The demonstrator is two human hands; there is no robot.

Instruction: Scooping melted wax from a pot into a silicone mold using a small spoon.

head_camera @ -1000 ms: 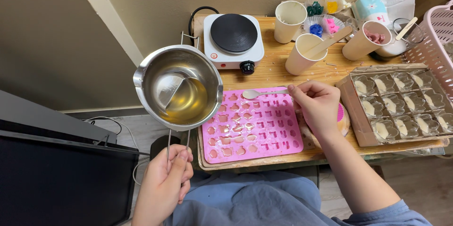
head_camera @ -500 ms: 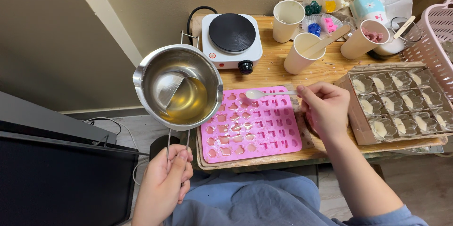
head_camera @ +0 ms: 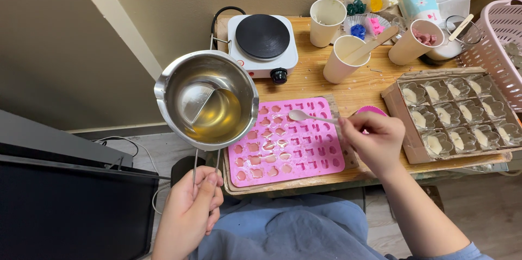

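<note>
Nearest the body, the left hand point(head_camera: 188, 214) has its grip closed on the wire handle of a steel melting pot point(head_camera: 207, 101) of amber liquid, held up at the pink silicone mould's point(head_camera: 285, 140) left edge. The right hand point(head_camera: 373, 143) pinches a small white spoon point(head_camera: 311, 117), bowl pointing left toward the pot, over the mould on the desk point(head_camera: 321, 83).

Steel pot point(head_camera: 206, 97) holds amber liquid. Pink mould point(head_camera: 285, 140) with small letter-like cavities. White spoon point(head_camera: 307, 117). Hotplate point(head_camera: 263, 42) white with black top. Basket point(head_camera: 503, 37) apparently pale pink.
</note>
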